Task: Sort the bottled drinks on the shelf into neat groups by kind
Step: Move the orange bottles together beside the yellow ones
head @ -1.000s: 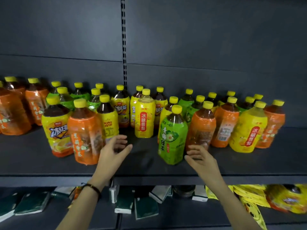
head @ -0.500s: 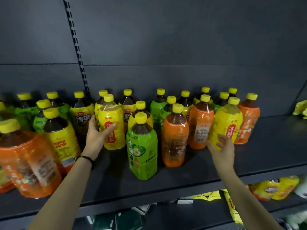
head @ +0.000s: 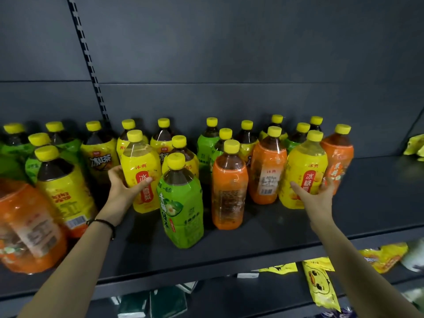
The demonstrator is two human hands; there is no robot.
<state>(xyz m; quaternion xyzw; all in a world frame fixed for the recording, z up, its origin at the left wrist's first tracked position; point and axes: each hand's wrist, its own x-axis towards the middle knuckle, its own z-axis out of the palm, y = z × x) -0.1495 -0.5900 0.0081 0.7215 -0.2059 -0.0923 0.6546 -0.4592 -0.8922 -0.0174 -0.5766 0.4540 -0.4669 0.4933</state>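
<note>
Two hands, two bottles: your left hand (head: 124,191) curls its fingers (head: 114,170) round a pale-yellow red-labelled plastic bottle (head: 140,164). Your right hand (head: 314,199) grips a second pale-yellow red-labelled bottle (head: 306,166). Both stand on the dark grey metal shelf (head: 263,244), with a green-wrapped bottle (head: 181,207) and an orange-wrapped bottle (head: 229,191) between them.

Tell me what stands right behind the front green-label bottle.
A yellow-label dark tea bottle stands behind the green-label bottle, only its cap and shoulders showing; its lower body is covered.
</note>
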